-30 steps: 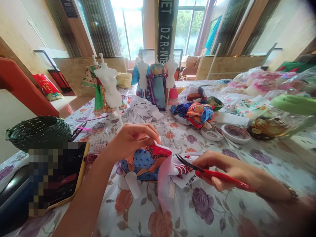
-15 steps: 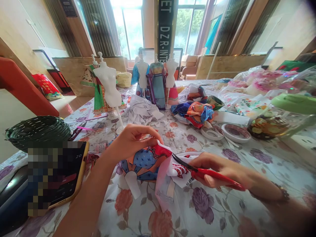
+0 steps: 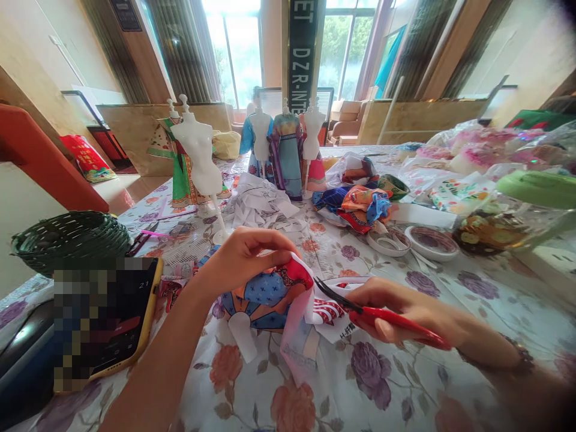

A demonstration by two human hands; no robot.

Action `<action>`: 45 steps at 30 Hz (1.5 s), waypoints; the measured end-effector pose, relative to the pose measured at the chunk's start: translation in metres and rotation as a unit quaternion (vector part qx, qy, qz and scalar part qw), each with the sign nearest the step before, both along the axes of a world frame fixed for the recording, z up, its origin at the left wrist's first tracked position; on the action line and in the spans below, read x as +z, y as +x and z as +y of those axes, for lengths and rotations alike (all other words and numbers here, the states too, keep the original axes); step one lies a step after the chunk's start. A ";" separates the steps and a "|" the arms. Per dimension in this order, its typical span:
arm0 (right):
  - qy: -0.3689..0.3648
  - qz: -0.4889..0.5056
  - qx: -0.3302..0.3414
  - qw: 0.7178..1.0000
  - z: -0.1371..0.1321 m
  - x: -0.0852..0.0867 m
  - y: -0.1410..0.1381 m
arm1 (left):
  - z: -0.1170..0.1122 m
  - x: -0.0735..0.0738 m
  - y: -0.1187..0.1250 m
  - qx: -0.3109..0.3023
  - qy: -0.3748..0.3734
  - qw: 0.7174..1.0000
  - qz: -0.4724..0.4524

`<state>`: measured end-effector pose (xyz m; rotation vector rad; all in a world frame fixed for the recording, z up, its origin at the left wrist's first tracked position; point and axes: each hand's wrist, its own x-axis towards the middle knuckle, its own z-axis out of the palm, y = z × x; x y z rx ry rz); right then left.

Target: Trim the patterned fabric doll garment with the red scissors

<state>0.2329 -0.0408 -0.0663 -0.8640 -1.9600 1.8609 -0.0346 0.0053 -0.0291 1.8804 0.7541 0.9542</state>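
My left hand pinches the top edge of a colourful printed cloth piece, blue, red and orange with white borders, held just above the flowered tablecloth. My right hand grips red-handled scissors. Their dark blades are slightly apart and point left, with the tips at the cloth's white right edge. A white printed strip lies under the blades.
A phone in a yellow case and a dark green woven basket sit at the left. White doll mannequins, dressed ones, white paper patterns, a heap of coloured cloth, tape rolls and a glass jar stand behind.
My right hand has brought the scissors leftward until the blade tips meet the cloth's edge. My left hand has kept its pinch and tilted the cloth a little.
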 end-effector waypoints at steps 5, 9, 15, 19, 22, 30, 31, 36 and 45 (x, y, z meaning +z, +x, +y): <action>0.019 -0.016 0.011 1.000 0.000 0.003 0.002 | 0.000 -0.002 0.000 0.011 -0.016 1.000 -0.007; 0.039 -0.032 0.009 0.999 -0.001 0.005 -0.001 | 0.001 -0.002 0.000 0.008 -0.020 1.000 -0.005; 0.040 -0.027 0.010 0.999 -0.002 0.005 -0.005 | 0.001 -0.003 0.000 0.001 -0.012 1.000 0.012; 0.037 -0.001 0.005 0.999 -0.004 0.008 -0.007 | 0.003 -0.004 0.000 -0.028 0.013 0.999 0.022; 0.028 0.008 0.008 1.000 -0.004 0.008 -0.008 | 0.004 -0.004 0.000 -0.051 0.045 0.997 0.020; 0.027 0.015 0.002 1.000 -0.005 0.006 -0.009 | 0.000 -0.005 0.004 -0.101 0.055 0.993 -0.001; 0.030 0.013 0.004 0.999 -0.005 0.006 -0.009 | -0.001 -0.005 0.005 -0.096 0.054 0.994 0.002; 0.025 0.008 -0.002 1.000 -0.004 0.000 -0.009 | -0.001 -0.008 0.008 -0.101 0.043 0.994 0.012; 0.008 0.032 0.018 0.999 -0.007 -0.003 -0.012 | 0.000 -0.009 0.010 -0.135 0.041 0.990 0.018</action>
